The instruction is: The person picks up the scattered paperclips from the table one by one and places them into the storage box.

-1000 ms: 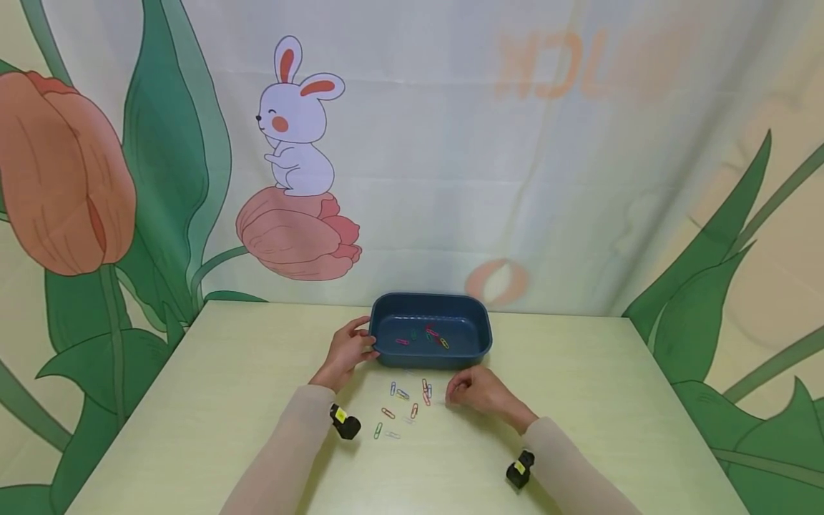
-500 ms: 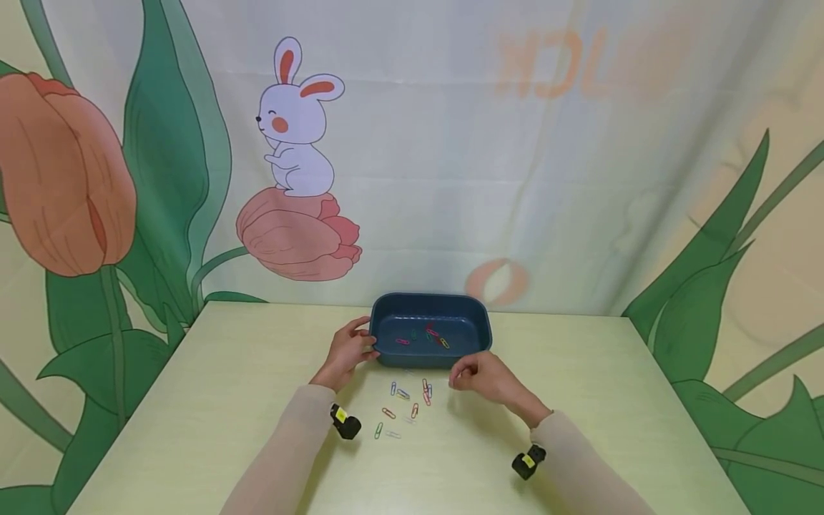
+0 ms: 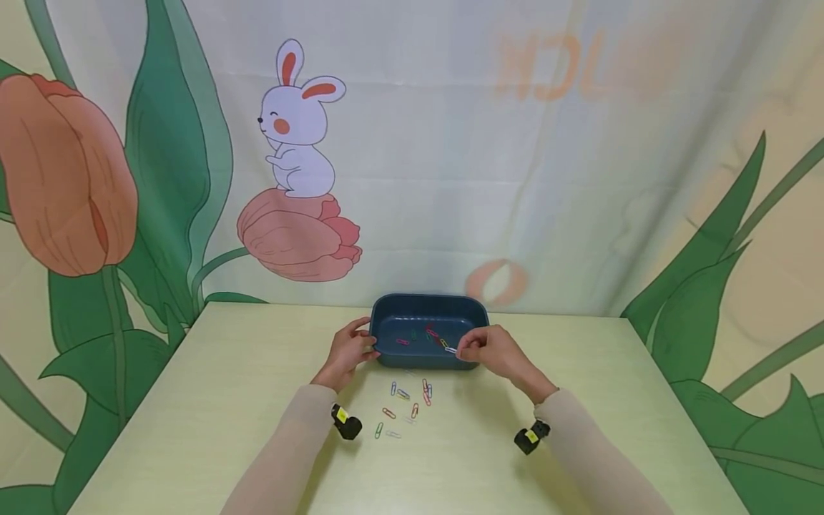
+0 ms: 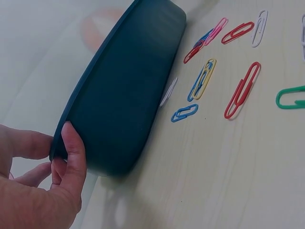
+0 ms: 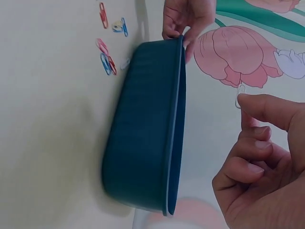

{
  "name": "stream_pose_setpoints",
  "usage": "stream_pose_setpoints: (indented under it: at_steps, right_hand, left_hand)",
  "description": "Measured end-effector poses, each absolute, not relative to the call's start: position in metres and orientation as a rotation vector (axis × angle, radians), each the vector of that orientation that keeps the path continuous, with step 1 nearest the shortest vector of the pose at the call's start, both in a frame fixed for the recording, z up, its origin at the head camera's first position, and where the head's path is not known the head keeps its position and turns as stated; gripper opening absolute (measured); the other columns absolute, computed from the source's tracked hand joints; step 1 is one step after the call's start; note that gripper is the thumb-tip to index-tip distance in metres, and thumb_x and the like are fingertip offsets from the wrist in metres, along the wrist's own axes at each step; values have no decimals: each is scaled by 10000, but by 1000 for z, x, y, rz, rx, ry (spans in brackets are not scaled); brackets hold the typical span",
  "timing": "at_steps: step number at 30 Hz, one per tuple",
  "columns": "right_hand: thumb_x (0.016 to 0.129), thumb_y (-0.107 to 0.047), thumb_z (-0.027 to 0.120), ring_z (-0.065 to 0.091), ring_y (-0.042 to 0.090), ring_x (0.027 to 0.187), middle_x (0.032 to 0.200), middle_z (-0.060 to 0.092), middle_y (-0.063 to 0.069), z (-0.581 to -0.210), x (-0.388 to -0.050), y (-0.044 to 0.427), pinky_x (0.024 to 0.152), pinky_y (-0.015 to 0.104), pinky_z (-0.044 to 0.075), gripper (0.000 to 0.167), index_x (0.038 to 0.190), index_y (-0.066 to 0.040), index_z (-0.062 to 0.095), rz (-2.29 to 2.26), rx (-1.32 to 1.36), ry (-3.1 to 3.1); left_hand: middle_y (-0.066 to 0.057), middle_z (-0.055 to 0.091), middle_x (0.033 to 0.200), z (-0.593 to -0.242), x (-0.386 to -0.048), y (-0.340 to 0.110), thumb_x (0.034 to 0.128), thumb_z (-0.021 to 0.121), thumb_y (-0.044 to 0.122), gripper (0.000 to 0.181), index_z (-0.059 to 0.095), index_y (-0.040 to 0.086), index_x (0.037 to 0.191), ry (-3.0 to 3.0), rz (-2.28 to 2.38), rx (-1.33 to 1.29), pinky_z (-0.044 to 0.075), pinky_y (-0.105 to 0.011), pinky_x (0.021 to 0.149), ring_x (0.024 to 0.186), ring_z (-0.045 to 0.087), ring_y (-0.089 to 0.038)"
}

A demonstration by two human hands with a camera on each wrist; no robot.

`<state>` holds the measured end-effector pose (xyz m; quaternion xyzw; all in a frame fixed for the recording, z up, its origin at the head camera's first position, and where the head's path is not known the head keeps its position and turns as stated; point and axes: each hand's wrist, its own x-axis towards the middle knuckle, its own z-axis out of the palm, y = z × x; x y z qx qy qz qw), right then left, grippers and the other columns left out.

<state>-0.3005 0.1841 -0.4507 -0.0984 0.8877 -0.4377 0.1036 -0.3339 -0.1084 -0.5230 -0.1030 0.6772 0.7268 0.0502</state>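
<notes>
Head view: right hand [image 3: 492, 350] pinches white paperclip [image 3: 450, 350] above blue bin [image 3: 405, 361]; left hand [image 3: 345, 350] has grip clamped on bin's side rim. Risk: tiny pinch area, clip may slip, hit rim, bounce onto table [image 3: 579, 357]. Uneven left-hand pull could tip bin, jumbling clips inside [image 3: 403, 342].

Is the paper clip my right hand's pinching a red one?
No, the paper clip pinched in your right hand is white.
</notes>
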Motion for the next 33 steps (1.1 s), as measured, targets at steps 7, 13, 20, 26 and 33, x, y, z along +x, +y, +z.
stream_pose_setpoints:
  at_steps: [7, 13, 20, 26, 33]
  right_hand:
    - [879, -233, 729, 540, 229, 767, 757, 611, 17, -446, -316, 183, 675, 305, 428, 60, 870, -174, 737, -1320, -238, 2626]
    - [891, -230, 716, 548, 284, 807, 778, 627, 34, -447, -331, 181, 694, 319, 435, 73, 877, -160, 733, -1358, -194, 2608]
    - [888, -270, 723, 590, 284, 913, 887, 669, 7, -452, -348, 176, 781, 320, 474, 95, 892, -175, 728, -1346, -135, 2619]
    - [891, -245, 717, 601, 340, 1027, 948, 685, 26, -457, -363, 169, 872, 379, 489, 77, 891, -170, 734, -1378, -140, 2613]
    - [891, -248, 716, 629, 289, 1004, 1005, 691, 29, -465, -379, 160, 886, 415, 500, 78, 877, -177, 742, -1346, -122, 2641]
  left_hand:
    - [-73, 460, 1025, -521, -333, -108, 930, 535, -8, 525, 473, 99, 1440, 2065, 2211, -324, 582, -240, 675, 842, 597, -206]
    - [-80, 457, 1035, -520, -333, -108, 928, 534, -9, 537, 465, 97, 1449, 2060, 2207, -336, 576, -230, 658, 828, 603, -215]
    - [-88, 466, 1037, -518, -333, -108, 915, 534, -26, 551, 466, 94, 1448, 2049, 2208, -347, 578, -227, 648, 846, 610, -237]
    - [-89, 465, 1038, -517, -333, -108, 921, 535, -23, 545, 466, 92, 1449, 2042, 2227, -341, 576, -234, 659, 796, 586, -194]
    - [-79, 461, 1015, -518, -331, -108, 918, 536, -24, 534, 475, 87, 1437, 2043, 2228, -320, 594, -288, 712, 782, 579, -189]
